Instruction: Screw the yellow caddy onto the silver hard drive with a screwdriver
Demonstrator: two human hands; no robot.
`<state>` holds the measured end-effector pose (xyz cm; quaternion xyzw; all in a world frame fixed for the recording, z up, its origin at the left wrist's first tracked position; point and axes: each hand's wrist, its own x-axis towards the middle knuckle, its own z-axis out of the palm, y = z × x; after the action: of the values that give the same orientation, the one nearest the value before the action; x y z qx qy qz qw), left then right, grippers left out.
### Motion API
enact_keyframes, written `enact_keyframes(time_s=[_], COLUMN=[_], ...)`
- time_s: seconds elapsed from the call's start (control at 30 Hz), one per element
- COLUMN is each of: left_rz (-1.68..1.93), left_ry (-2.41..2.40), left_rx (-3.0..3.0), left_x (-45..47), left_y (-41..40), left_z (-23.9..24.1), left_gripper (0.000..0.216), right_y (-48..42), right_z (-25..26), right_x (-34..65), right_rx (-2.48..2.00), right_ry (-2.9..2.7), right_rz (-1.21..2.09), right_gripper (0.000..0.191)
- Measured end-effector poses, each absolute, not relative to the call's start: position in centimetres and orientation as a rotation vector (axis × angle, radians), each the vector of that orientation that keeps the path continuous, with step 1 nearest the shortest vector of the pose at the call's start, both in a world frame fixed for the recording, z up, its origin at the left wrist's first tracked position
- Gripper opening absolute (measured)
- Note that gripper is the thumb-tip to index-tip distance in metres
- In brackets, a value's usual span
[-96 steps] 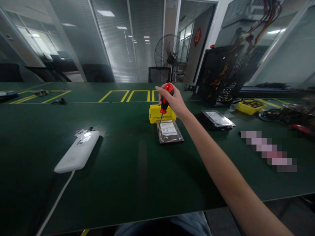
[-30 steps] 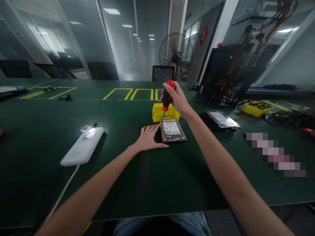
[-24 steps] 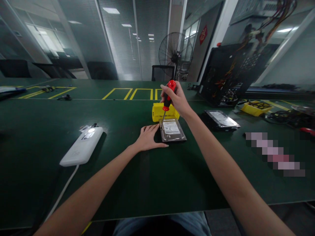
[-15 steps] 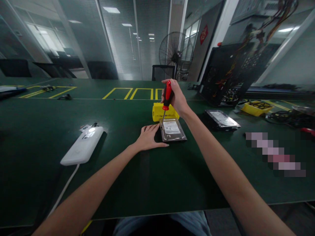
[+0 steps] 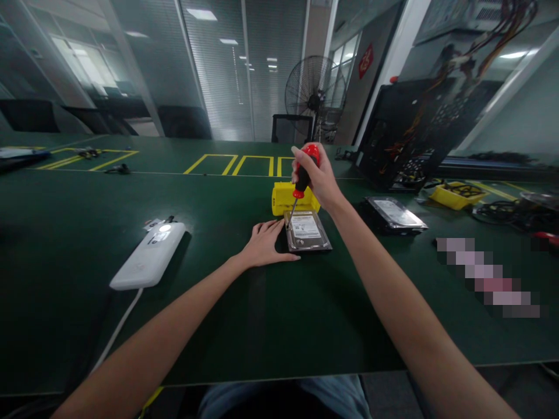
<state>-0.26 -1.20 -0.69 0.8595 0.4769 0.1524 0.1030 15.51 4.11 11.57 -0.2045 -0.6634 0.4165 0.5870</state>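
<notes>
The green tabletop (image 5: pixel 209 343) carries the work and provides a flat, firm base. The black computer case (image 5: pixel 384 134) stands toward the far edge, right of centre, apparently to leave the nearer area free. The white power bank (image 5: pixel 148 256) lies in the left half, well apart from the work; its cable runs toward the near edge. The left hand (image 5: pixel 264 247) is spread with thumb and fingers apart: fingertips at the drive's left side, thumb along its near side, probably to check sliding. Thumb contact cannot be confirmed. The right hand (image 5: pixel 321 180) is closed firmly around the screwdriver handle. A second drive (image 5: pixel 395 215) rests to the right, label up. The yellow holder (image 5: pixel 282 198) sits directly behind the hard drive (image 5: pixel 312 241), likely serving as a backstop. The drive lies flat, label up, near mid-table. The screwdriver (image 5: pixel 303 185) leans, shaft tip at the drive's left margin.
</notes>
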Motion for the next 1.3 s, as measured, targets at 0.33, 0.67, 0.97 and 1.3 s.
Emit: enact_keyframes(time_s=[0.33, 0.67, 0.97, 1.3], left_rz=[0.449, 0.471, 0.42, 0.414], left_ry=[1.408, 1.387, 1.4, 1.411], left_rx=[2.516, 2.522, 2.542, 2.553], left_x=[-0.1, -0.2, -0.3, -0.3], left_y=[-1.4, -1.3, -1.5, -1.4], left_z=[-0.3, -0.5, -0.3, -0.4], left_gripper=[0.113, 0.112, 0.107, 0.107], right_y=[4.3, 3.8, 3.8, 3.4], right_z=[11.5, 11.8, 12.4, 12.5], right_x=[14.8, 15.4, 15.7, 15.9], right_rx=[-0.453, -0.44, -0.432, -0.445], right_ry=[-1.591, -1.581, -1.621, -1.644], right_rz=[1.012, 1.016, 1.142, 1.066], right_gripper=[0.04, 0.044, 0.052, 0.04])
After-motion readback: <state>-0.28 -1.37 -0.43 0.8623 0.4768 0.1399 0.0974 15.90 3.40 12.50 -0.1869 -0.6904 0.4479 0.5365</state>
